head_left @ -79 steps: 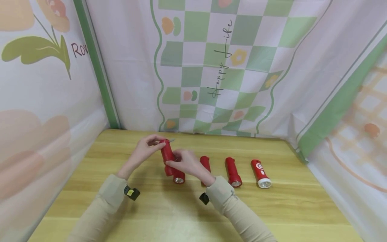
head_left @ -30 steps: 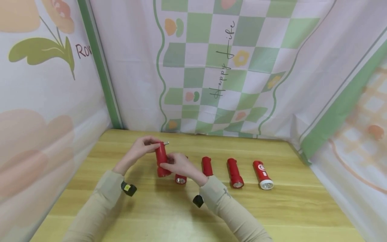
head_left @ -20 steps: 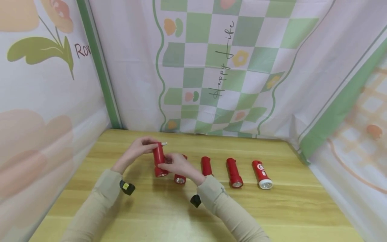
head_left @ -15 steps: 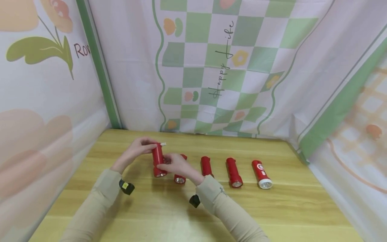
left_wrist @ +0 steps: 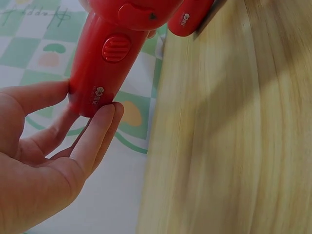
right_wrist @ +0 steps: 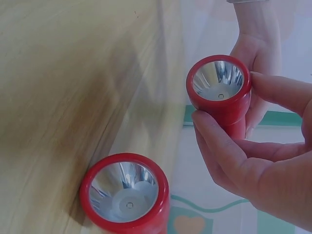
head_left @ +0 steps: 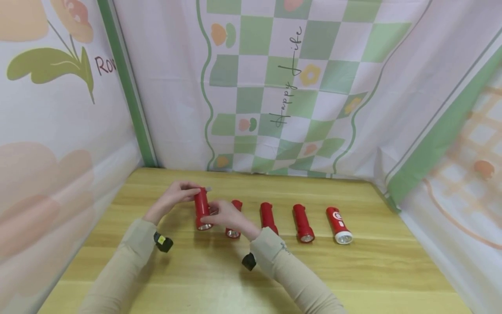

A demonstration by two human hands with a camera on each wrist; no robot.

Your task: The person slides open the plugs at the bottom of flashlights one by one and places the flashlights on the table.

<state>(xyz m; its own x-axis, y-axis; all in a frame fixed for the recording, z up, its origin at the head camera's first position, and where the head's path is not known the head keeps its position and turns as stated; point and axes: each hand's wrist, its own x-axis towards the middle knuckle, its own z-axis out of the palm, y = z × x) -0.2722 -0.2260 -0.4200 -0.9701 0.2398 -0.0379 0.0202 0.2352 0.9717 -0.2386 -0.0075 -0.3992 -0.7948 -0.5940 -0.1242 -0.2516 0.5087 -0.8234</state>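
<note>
In the head view, both hands hold a red flashlight [head_left: 201, 203] at the left of the row, above the table. Its lens end faces me, and a small pale piece [head_left: 208, 189] sticks out beside its tail. My left hand [head_left: 172, 199] pinches the tail between thumb and fingers; a ribbed switch [left_wrist: 116, 48] shows on the body in the left wrist view. My right hand [head_left: 229, 214] grips the lens end, thumb and fingers on opposite sides of the red rim [right_wrist: 218, 104]. Another red flashlight [head_left: 237, 205] lies just right, partly behind my right hand.
Farther right on the wooden table [head_left: 376, 270] lie a red flashlight [head_left: 267, 214], another red flashlight [head_left: 301, 220] and a red flashlight with a white head [head_left: 338, 221]. A checked curtain [head_left: 274, 87] hangs behind the table, and a flowered curtain [head_left: 70, 122] stands at left.
The held flashlight has moved left and slightly down, from overlapping the neighbouring flashlight to standing apart from it. Both hands have travelled with it and keep their hold. The other flashlights stay put.
</note>
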